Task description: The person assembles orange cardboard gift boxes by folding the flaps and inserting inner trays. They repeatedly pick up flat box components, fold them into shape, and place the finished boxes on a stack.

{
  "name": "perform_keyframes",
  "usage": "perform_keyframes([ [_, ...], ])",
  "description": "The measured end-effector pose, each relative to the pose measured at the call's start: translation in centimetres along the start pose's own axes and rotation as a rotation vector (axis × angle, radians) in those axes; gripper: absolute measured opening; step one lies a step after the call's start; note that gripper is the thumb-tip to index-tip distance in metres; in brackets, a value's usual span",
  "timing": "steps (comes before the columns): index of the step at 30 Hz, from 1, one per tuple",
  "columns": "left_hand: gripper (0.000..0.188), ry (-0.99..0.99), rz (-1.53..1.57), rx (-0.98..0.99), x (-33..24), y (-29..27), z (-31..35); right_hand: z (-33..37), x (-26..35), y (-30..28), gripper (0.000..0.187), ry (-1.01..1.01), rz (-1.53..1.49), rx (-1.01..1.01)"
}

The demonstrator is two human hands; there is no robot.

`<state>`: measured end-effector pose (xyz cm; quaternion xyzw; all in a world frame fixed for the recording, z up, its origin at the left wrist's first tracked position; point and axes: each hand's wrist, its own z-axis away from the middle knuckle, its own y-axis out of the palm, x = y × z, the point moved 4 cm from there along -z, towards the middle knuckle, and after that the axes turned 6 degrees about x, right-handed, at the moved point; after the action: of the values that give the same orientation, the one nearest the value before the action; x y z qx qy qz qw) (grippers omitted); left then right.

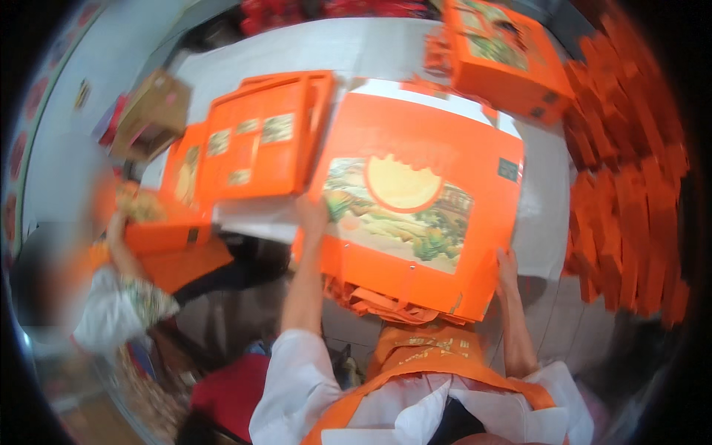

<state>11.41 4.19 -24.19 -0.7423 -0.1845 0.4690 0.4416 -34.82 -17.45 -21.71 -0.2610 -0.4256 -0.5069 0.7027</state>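
A large orange printed gift bag [356, 133] lies in front of me, over the near part of the white table. Its upper face carries a landscape picture with a pale yellow disc, and bunched orange handles [378, 300] hang at its near edge. My left hand [312, 213] grips the bag's left edge, fingers partly hidden. On the opposite edge, low down, my right hand [507, 268] is closed against the side, its fingertips partly out of sight. White shows along the bag's far edge.
Left of the bag are stacked orange trays or lids [256, 159] on the white table [297, 46]. A cardboard box [153, 111] stands beyond them. Another orange box [512, 63] sits far right, beside piled folded orange pieces [627, 230]. A co-worker's hand [116, 228] touches an orange box at left.
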Motion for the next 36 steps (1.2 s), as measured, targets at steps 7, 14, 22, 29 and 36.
perform_keyframes([
  [7,0.035,-0.53,0.435,0.033,2.4,0.0,-1.5,-0.4,-0.9,-0.8,0.026,-0.125,-0.07,0.005],
  [14,0.029,-0.309,1.147,-0.081,-2.1,-5.3,-3.2,4.0,3.9,0.5,0.046,-0.321,-0.213,0.256],
  [22,0.077,0.864,1.03,0.017,-32.1,-17.2,8.8,9.9,14.8,1.5,0.035,-1.023,1.178,-0.208],
  [29,0.034,0.323,1.366,0.028,-31.8,-21.3,12.9,11.0,8.6,19.7,0.034,-0.917,0.115,0.487],
  [36,0.026,0.197,0.996,-0.165,-13.5,-22.0,14.4,11.9,13.2,19.3,0.063,-1.305,0.567,0.628],
])
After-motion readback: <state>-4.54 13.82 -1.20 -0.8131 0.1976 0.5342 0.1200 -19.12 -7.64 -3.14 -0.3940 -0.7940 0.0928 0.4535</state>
